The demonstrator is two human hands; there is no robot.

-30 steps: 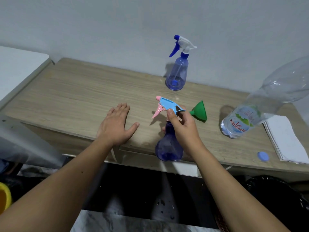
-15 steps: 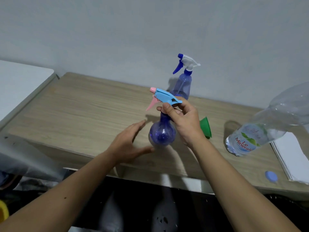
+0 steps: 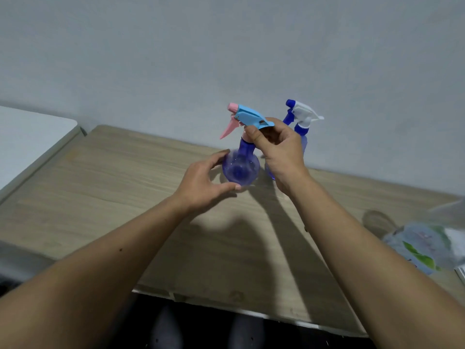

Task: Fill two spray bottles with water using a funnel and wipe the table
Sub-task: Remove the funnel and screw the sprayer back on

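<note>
head view: left hand cups round spray bottle; right hand pinches its neck.

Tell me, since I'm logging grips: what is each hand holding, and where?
Both hold the round spray bottle: right hand pinches its neck under the trigger head, left hand cups its body.

Home: wooden table, bare wall

Spray bottle in both hands
</note>
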